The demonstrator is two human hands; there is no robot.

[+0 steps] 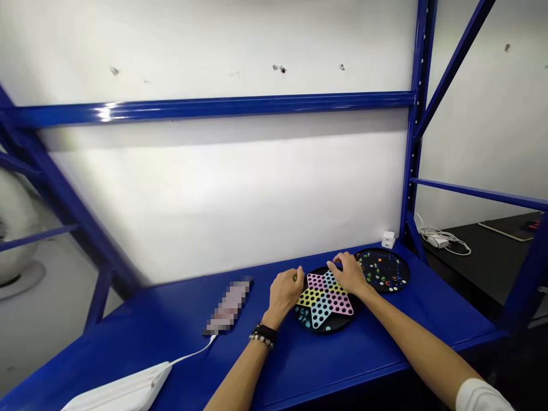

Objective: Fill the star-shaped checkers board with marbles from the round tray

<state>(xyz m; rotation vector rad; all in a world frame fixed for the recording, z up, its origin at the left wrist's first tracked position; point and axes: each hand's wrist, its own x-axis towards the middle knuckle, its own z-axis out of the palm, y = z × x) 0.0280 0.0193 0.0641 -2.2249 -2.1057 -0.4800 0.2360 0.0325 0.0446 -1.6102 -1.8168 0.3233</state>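
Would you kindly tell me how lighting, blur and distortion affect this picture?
Head view: bright glare on the left part of the blue crossbeam; head view: the white rounded object at the left edge looks blurred and stretched; head view: a pixel mosaic hides the smartphone's screen; head view: the star-shaped Chinese checkers board stays reasonably sharp.

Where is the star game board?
Right of centre in the head view: the star game board lies on a black tray, left hand beside it, right hand at its far edge.
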